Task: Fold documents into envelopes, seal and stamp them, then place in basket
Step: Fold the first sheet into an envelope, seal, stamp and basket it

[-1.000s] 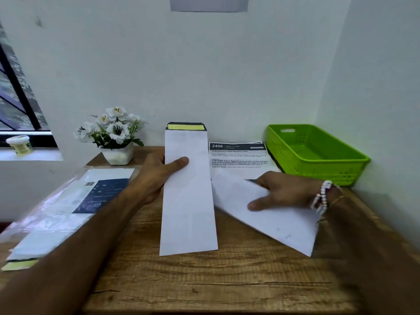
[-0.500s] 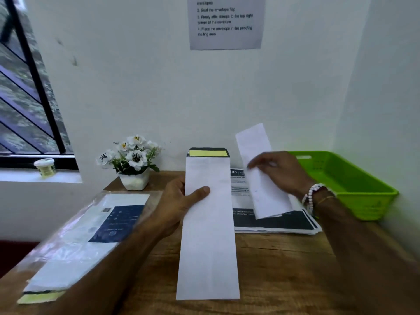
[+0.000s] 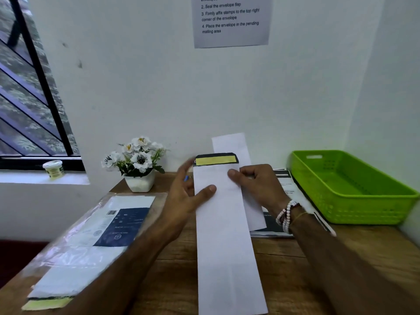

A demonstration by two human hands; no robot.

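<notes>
Here we hold the long white envelope [image 3: 223, 235] lengthwise in front of us, above the wooden table [image 3: 284, 269], its mouth pointing away toward the wall. Its flap [image 3: 216, 159] stands open at the far end and shows a dark lining with a yellow adhesive strip.

Our left hand [image 3: 181, 201] grips the envelope by its left edge, near the top. The thumb lies across the white front and the fingers curl round behind.

Our right hand [image 3: 259, 187] pinches the folded document [image 3: 231, 144], a narrow white strip of paper. The thumb tip rests on the front of the envelope at its upper right edge and the fingers are curled. The document sits behind the envelope, tilted a little. Its top rises above the flap and its lower end shows past the envelope's right edge, so it is not inside. A beaded bracelet [image 3: 286, 214] circles that wrist.

Under the right hand a stack of printed sheets [image 3: 288, 185] lies on the table. Just beside it to the right stands the green basket [image 3: 363, 210], close to the corner of the walls.

To the left lies a clear plastic pack of envelopes [image 3: 91, 235]. Beyond it, against the wall, is a white pot of white flowers [image 3: 139, 164]. A small jar [image 3: 53, 169] stands on the window sill, and a printed notice [image 3: 231, 19] hangs on the wall above.
</notes>
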